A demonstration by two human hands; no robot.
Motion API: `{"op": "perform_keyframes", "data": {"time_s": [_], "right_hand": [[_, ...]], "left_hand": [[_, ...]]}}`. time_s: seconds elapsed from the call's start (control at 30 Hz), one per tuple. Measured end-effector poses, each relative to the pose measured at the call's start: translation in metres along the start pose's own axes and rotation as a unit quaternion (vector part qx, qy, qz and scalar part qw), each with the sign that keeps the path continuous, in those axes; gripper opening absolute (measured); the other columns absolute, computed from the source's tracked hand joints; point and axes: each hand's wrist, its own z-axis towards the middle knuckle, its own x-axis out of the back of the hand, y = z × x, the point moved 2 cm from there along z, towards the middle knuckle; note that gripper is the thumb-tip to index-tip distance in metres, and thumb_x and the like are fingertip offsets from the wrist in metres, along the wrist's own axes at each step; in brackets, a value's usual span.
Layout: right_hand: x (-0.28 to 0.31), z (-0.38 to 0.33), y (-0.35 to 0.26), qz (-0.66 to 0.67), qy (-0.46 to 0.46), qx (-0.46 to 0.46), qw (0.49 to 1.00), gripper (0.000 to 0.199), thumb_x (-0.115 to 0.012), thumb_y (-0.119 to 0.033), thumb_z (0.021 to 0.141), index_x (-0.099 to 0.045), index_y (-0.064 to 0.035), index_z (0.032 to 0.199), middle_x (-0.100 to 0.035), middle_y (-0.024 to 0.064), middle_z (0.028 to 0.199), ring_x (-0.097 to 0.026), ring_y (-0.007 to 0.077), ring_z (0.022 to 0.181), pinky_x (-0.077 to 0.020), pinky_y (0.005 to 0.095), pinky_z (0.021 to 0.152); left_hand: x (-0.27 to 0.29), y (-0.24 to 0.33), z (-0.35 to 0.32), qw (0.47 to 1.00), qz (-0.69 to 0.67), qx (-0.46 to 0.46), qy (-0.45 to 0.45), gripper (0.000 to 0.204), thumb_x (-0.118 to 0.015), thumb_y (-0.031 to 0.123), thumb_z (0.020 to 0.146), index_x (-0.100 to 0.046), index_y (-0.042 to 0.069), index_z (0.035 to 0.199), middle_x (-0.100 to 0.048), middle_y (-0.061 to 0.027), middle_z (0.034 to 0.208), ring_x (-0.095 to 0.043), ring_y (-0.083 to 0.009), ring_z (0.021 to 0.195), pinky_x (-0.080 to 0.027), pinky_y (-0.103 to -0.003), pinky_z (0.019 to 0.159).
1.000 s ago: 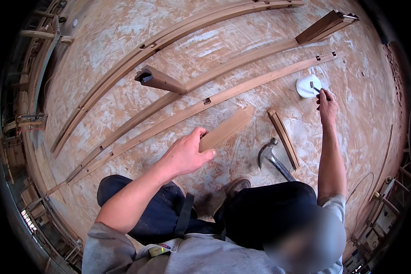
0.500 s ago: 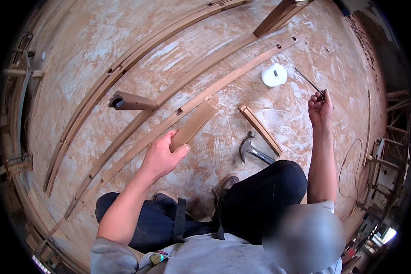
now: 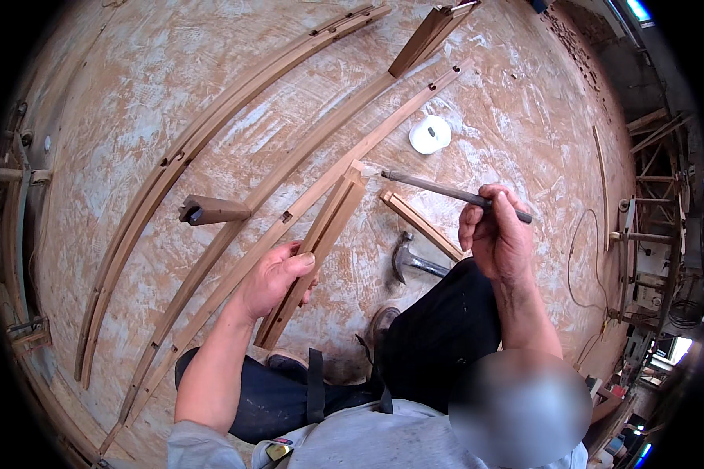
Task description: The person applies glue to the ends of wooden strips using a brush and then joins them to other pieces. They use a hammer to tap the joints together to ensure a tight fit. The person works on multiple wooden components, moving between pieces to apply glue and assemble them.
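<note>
My left hand (image 3: 278, 280) is closed round a short grooved wooden rail (image 3: 321, 242), which slants up and away with a tenon at its far end. In my right hand (image 3: 501, 230) is a thin dark stick (image 3: 438, 187), like a brush, pinched between thumb and fingers. Its tip lies close beside the rail's tenon; whether they touch I cannot tell. Beyond the tip stands a white round tub (image 3: 430, 134) with a small dark opening on top. A second short wooden rail (image 3: 422, 225) lies on the floor to the right of the held one.
A claw hammer (image 3: 416, 260) lies by my right knee. Long mortised wood strips (image 3: 235, 102) run across the floor on the left. Two short pieces stand up from the middle strip, one a grooved post (image 3: 215, 209). A thin cord (image 3: 583, 301) curls at the right.
The stick has swung in from the right to the rail's tenon. My left hand has turned the rail so its grooved edge shows. The whole view has shifted slightly.
</note>
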Motion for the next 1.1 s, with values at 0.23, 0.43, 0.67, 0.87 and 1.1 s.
{"op": "perform_keyframes", "data": {"time_s": [0.23,0.43,0.67,0.87,1.1], "right_hand": [[-0.009,-0.001,0.007,-0.028,0.002,-0.022,0.999,0.019,-0.049,-0.017,0.098,-0.053,0.0003,0.103,-0.062,0.0158,0.075,-0.059,0.0219,0.056,-0.0499,0.0301,0.05],[-0.006,-0.008,-0.004,-0.066,-0.012,0.02,0.998,0.019,-0.049,-0.015,0.097,-0.054,0.0022,0.104,-0.061,0.0143,0.074,-0.059,0.0199,0.057,-0.0496,0.0299,0.051],[-0.006,-0.005,0.002,-0.155,-0.02,0.018,0.988,0.017,-0.049,-0.015,0.098,-0.054,0.0001,0.105,-0.06,0.0159,0.078,-0.06,0.0216,0.064,-0.0501,0.0292,0.05],[-0.007,-0.015,0.002,-0.131,-0.024,0.029,0.991,0.016,-0.047,-0.013,0.097,-0.053,0.0005,0.103,-0.061,0.0169,0.08,-0.061,0.0225,0.067,-0.0511,0.0309,0.052],[-0.007,-0.019,0.007,-0.115,0.038,0.056,0.991,0.019,-0.044,-0.018,0.1,-0.051,0.0001,0.104,-0.061,0.0166,0.078,-0.061,0.0224,0.064,-0.0513,0.0304,0.051]], "left_hand": [[-0.004,0.008,-0.01,1.0,0.016,-0.008,0.001,0.047,-0.052,0.032,0.084,-0.055,-0.002,0.117,-0.056,-0.0067,0.078,-0.055,-0.0129,0.062,-0.047,-0.026,0.058],[0.0,0.003,-0.01,1.0,0.003,-0.009,0.014,0.046,-0.051,0.03,0.086,-0.054,-0.002,0.118,-0.056,-0.0062,0.078,-0.054,-0.0124,0.062,-0.046,-0.025,0.057],[-0.001,0.001,-0.011,1.0,0.012,-0.012,0.004,0.044,-0.05,0.028,0.088,-0.053,-0.002,0.12,-0.056,-0.0065,0.079,-0.054,-0.0119,0.062,-0.046,-0.025,0.056],[0.005,-0.005,-0.013,1.0,0.01,-0.016,0.01,0.042,-0.05,0.027,0.089,-0.052,-0.002,0.12,-0.056,-0.0059,0.081,-0.054,-0.0117,0.063,-0.046,-0.024,0.056],[0.005,-0.006,-0.014,0.996,0.021,-0.055,0.063,0.037,-0.052,0.03,0.09,-0.054,0.001,0.112,-0.056,-0.0036,0.08,-0.054,-0.0104,0.064,-0.047,-0.026,0.057]]}}
